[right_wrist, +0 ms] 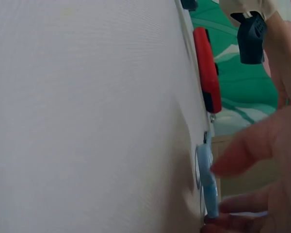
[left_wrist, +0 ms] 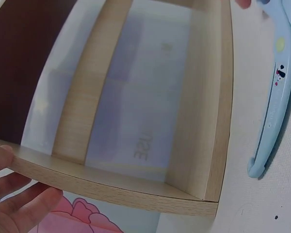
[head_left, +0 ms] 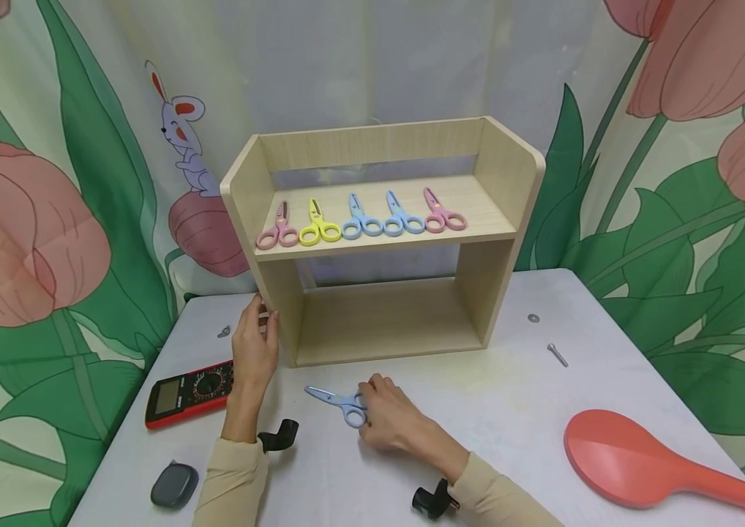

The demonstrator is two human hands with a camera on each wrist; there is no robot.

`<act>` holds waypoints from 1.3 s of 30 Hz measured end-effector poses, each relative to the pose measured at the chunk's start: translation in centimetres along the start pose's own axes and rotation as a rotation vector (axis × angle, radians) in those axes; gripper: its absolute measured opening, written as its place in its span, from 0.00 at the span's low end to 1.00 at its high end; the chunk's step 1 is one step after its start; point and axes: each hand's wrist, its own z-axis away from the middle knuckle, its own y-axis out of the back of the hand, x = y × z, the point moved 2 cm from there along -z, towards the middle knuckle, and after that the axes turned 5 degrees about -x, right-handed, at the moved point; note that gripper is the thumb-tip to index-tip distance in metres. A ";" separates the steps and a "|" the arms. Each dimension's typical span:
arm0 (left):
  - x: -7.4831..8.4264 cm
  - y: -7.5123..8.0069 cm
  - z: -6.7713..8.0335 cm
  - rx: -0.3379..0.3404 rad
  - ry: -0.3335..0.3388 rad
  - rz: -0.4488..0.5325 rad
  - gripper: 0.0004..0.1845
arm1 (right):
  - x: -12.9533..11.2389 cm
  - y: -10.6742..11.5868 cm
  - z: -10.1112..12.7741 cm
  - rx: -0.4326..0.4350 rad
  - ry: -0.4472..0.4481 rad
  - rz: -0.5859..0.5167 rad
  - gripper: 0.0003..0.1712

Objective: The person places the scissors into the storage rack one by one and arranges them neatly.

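A pale wooden two-tier shelf (head_left: pixel 379 322) stands on the white table. My left hand (head_left: pixel 255 351) holds its left side panel, thumb at the front edge and the other fingers (left_wrist: pixel 41 201) along the outside. In front of the shelf, my right hand (head_left: pixel 388 413) pinches the handle end of blue scissors (head_left: pixel 333 399), whose blades point left. The right wrist view shows these scissors (right_wrist: pixel 207 170) low over the tabletop, between thumb and fingers. On the upper tier lie a row of scissors: pink (head_left: pixel 278 228), yellow (head_left: pixel 317 225), two blue (head_left: pixel 361 219) and another pink (head_left: pixel 438 212).
To the left lie a red-and-black multimeter (head_left: pixel 191 394), a dark grey rounded case (head_left: pixel 174 484) and a small metal piece (head_left: pixel 224 332). A washer (head_left: pixel 533 318), a bolt (head_left: pixel 557 355) and a red paddle-shaped rice scoop (head_left: pixel 629 461) lie on the right. A printed curtain hangs behind.
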 end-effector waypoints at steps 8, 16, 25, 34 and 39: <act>0.2 -0.2 -0.2 -0.014 0.012 0.008 0.23 | 0.2 -0.3 -0.5 0.012 0.005 -0.004 0.35; 0.2 -0.1 0.1 -0.018 0.024 0.002 0.23 | 0.9 1.7 -0.2 0.077 0.029 -0.120 0.31; 0.3 0.1 0.3 -0.027 0.031 -0.004 0.24 | 0.7 8.7 2.5 0.332 0.100 -0.229 0.29; 0.3 0.2 0.2 -0.022 0.030 -0.001 0.24 | 2.0 16.1 4.6 0.699 0.193 -0.179 0.30; 0.2 0.2 0.3 -0.012 0.015 0.007 0.23 | 3.8 19.3 5.1 0.816 0.073 -0.152 0.30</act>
